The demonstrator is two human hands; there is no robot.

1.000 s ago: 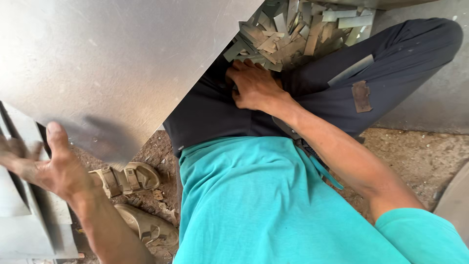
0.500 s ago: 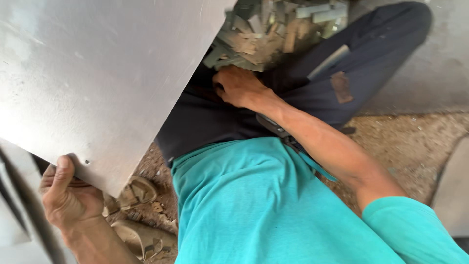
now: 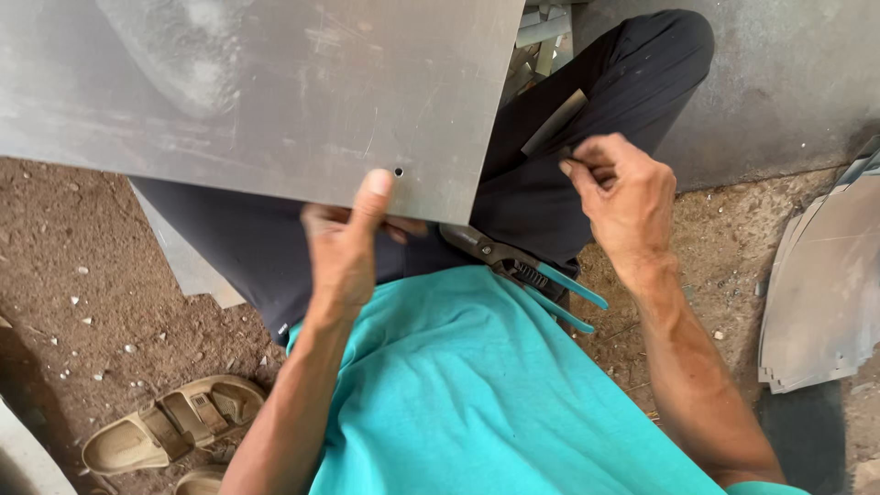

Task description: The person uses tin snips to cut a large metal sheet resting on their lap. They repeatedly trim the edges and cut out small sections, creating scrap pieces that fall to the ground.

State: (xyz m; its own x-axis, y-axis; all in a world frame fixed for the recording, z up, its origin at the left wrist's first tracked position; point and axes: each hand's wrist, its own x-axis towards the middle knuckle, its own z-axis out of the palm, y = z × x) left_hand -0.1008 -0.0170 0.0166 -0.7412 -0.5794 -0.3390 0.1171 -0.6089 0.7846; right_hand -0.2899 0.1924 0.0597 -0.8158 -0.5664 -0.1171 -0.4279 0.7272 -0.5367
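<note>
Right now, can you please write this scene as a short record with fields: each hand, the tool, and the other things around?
left hand: grips the lower edge of the metal sheet, thumb on top near a small hole
right hand: pinches something small over the dark trousers; what it is cannot be told
tool: snips with teal handles lie on the lap, untouched
ground: sandals, stacked curved metal pieces

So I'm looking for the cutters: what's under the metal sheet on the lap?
The snips lie on the lap, jaws hidden beneath the metal sheet, teal handles showing. The left hand grips the sheet's edge, fingers underneath. Anything farther under is covered.
</note>
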